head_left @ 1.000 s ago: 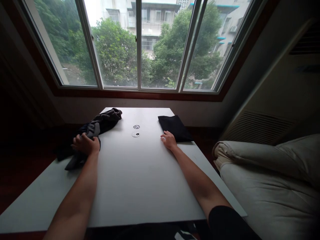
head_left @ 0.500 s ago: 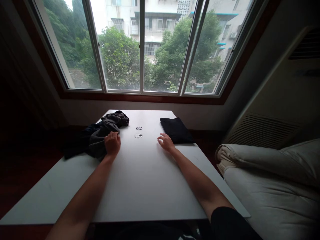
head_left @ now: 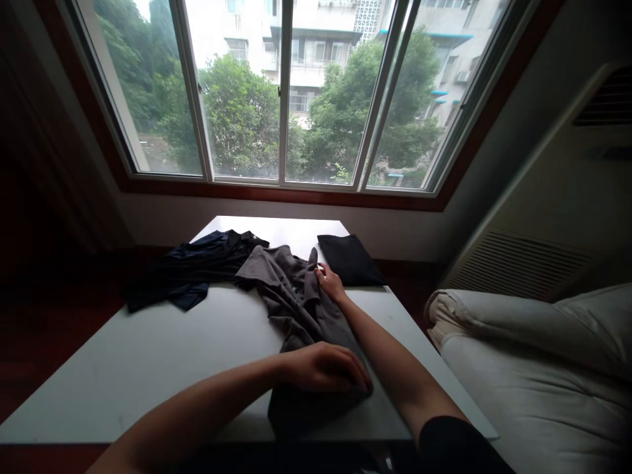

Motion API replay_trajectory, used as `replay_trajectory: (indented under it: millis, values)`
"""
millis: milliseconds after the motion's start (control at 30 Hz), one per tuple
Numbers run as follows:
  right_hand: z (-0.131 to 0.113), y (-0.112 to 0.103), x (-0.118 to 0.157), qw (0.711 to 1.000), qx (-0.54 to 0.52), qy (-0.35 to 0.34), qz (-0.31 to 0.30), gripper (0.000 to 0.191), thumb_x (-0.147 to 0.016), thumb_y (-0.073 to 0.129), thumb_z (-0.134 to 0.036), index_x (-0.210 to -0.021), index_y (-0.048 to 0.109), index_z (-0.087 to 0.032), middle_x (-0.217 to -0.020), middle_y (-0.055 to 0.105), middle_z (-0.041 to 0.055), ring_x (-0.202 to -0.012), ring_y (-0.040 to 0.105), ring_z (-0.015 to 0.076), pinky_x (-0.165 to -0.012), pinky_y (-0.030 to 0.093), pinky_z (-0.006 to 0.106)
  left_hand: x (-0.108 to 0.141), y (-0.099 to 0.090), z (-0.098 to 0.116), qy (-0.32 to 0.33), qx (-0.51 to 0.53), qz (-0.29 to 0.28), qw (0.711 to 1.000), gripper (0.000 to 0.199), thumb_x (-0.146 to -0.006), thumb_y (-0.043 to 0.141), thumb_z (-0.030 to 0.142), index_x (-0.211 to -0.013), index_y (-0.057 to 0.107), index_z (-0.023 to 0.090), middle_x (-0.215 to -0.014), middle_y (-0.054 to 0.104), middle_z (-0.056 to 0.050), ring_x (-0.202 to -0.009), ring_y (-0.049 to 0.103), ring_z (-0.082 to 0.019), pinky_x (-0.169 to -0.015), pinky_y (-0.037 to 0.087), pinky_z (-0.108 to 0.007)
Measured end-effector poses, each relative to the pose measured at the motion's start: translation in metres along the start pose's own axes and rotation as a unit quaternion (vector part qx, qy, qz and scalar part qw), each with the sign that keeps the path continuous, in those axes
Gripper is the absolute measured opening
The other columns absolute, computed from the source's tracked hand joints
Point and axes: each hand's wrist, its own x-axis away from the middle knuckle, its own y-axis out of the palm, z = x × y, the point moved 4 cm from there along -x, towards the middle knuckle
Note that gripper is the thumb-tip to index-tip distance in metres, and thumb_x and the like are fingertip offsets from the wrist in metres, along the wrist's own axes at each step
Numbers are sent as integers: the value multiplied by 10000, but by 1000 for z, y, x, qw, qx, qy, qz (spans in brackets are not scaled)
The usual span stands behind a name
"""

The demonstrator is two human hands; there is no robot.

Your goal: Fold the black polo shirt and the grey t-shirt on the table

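Observation:
A crumpled grey garment [head_left: 291, 296] lies stretched from the middle of the white table [head_left: 162, 368] toward my body. At its near part, my left hand [head_left: 328, 367] reaches across with fingers curled down on the cloth and closed on its edge. Farther off, my right hand [head_left: 330, 282] pinches the garment's right edge between thumb and fingers. Just beyond that hand rests a flat, folded black cloth [head_left: 350, 260]. Left of the grey garment is a loose heap of dark navy and black clothes [head_left: 197, 263], partly hanging over the table's left edge.
A wide window [head_left: 281, 99] stands behind the table's far end. To the right is a pale padded sofa [head_left: 533, 355], with a large vented unit [head_left: 533, 257] behind it. A dark curtain [head_left: 64, 164] hangs at the left.
The grey garment has come off the left heap and now lies across the table's middle. My left hand swept right and nearer with it; my right hand, earlier loosely open, now grips its edge.

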Motion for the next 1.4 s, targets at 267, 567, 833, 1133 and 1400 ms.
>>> replay_trajectory:
  millis: [267, 567, 833, 1133, 1400]
  values:
    - [-3, 7, 8, 999, 1, 35, 15, 705, -908, 666, -528, -1510, 457, -228, -1178, 737, 116, -1040, 715, 290, -925, 528, 375, 79, -177, -99, -297, -292, 439, 796, 253, -905, 548, 212, -1000, 780, 244, -1100, 742, -77, -1071, 681, -250, -1015, 531, -388]
    - [1, 11, 7, 999, -1, 39, 34, 166, -815, 563, -326, -952, 595, -238, -922, 716, 48, -857, 665, 247, -817, 526, 352, 232, -273, -112, -476, -483, 383, 627, 627, -832, 665, 380, -1432, 595, 213, -1577, 460, -183, -1496, 316, -409, -1213, 198, -626]
    - [-1, 10, 10, 998, -27, 42, 31, 178, -784, 560, -364, -914, 574, -244, -934, 713, 46, -862, 661, 247, -843, 532, 371, 233, -300, -131, -526, -507, 319, 604, 756, -856, 623, 543, -1517, 500, 197, -1579, 448, -225, -1500, 276, -435, -1189, 160, -641]
    - [4, 12, 8, 998, -51, 36, 21, 173, -803, 574, -378, -922, 573, -252, -922, 716, 30, -863, 670, 239, -838, 527, 362, 238, -362, -128, -573, -523, 300, 556, 334, -800, 667, 444, -1016, 730, 197, -1220, 678, -219, -1282, 489, -447, -1077, 306, -625]
    - [8, 15, 4, 998, -54, 37, 8, 190, -801, 580, -387, -929, 586, -247, -917, 724, 35, -863, 678, 245, -825, 533, 361, 288, -396, -129, -657, -405, 402, 492, 1045, -698, 745, 739, -1474, 472, 94, -1526, 397, -370, -1400, 350, -574, -1031, 302, -743]
